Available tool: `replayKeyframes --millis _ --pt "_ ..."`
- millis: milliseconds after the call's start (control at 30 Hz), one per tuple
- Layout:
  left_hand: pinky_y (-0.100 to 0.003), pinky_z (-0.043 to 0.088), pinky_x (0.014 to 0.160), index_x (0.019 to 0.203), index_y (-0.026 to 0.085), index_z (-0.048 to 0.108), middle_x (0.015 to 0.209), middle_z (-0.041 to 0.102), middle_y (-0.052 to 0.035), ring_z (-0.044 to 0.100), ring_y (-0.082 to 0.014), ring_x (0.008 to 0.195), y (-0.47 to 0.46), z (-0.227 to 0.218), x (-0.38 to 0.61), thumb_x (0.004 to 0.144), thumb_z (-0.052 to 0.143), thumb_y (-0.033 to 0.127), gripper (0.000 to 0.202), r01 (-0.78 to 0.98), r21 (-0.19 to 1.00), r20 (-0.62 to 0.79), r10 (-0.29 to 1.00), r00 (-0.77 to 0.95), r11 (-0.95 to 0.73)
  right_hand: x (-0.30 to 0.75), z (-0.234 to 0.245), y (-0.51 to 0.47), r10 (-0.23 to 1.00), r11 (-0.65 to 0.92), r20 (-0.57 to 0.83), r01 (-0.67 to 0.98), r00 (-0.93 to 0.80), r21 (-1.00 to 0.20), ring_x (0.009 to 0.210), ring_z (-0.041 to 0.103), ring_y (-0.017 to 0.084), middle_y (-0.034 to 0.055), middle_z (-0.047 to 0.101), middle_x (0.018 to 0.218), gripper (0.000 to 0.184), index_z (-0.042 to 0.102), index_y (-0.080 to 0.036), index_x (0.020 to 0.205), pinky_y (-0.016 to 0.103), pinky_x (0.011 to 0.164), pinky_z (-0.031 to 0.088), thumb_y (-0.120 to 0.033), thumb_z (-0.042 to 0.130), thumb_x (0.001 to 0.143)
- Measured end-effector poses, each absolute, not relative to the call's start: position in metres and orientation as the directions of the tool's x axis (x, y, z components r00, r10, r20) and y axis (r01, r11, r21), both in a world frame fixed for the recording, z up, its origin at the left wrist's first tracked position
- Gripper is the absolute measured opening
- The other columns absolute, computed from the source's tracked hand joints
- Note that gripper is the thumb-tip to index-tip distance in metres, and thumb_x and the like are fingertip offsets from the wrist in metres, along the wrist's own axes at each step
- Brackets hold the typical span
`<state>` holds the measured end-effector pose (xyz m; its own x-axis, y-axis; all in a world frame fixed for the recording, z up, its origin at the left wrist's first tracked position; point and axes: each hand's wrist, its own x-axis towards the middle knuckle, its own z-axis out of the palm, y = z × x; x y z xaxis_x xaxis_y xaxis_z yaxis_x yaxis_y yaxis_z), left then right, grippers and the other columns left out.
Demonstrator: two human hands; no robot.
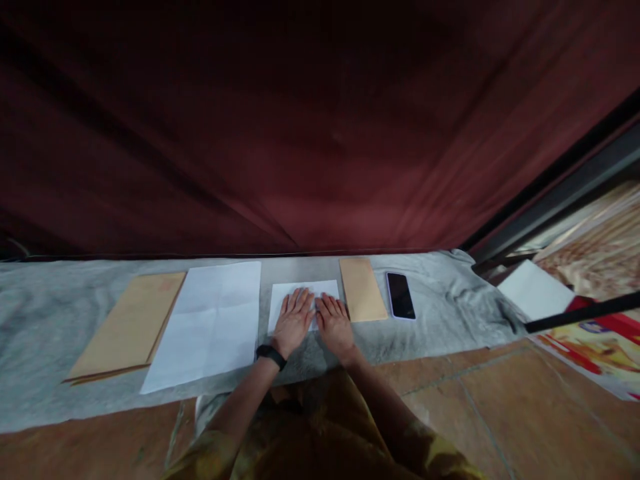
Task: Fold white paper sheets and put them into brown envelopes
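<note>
A small white sheet of paper (278, 301), perhaps folded, lies on the grey cloth in front of me. My left hand (294, 320) rests flat on it with fingers stretched out, a black band on the wrist. Beside it, my right hand (334, 325) is also laid flat, fingers extended over the paper's right part. To the left is a stack of larger white paper (215, 320) with faint creases. A brown envelope (364, 290) lies just right of my right hand. The hands cover much of the small sheet.
Brown envelopes (127, 320) are stacked at the far left. A smartphone (401, 296) lies right of the single envelope. The grey cloth (445, 300) ends at a dark red curtain (320, 167) behind. A printed red and yellow package (600, 347) sits beyond a dark bar at right.
</note>
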<state>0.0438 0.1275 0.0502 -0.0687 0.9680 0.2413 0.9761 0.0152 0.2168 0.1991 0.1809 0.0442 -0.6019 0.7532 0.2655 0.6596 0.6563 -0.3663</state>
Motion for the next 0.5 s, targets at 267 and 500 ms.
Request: replayKeyframes --millis 267,500 --pt "-0.052 0.028 0.121 0.15 0.022 0.044 0.155 0.046 -0.0074 0.034 -0.027 0.148 0.132 0.048 0.038 0.102 0.03 0.039 0.053 0.984 0.177 0.24 0.97 -0.044 0.001 0.198 0.049 0.18 0.756 0.653 0.273 0.654 -0.595 -0.382 0.144 0.041 0.024 0.0107 0.049 0.152 0.045 0.05 -0.018 0.146 0.047 0.121 0.03 -0.026 0.042 0.102" --pt "-0.051 0.039 0.115 0.146 0.016 0.048 0.15 0.052 -0.0118 0.041 -0.0272 0.145 0.115 0.044 0.031 0.103 0.028 0.039 0.053 0.987 0.148 0.285 0.958 0.014 -0.058 0.199 0.046 0.181 0.759 0.648 0.289 0.637 -0.584 -0.417 0.142 0.043 0.026 0.0105 0.05 0.152 0.046 0.052 -0.018 0.145 0.046 0.12 0.032 -0.024 0.047 0.1"
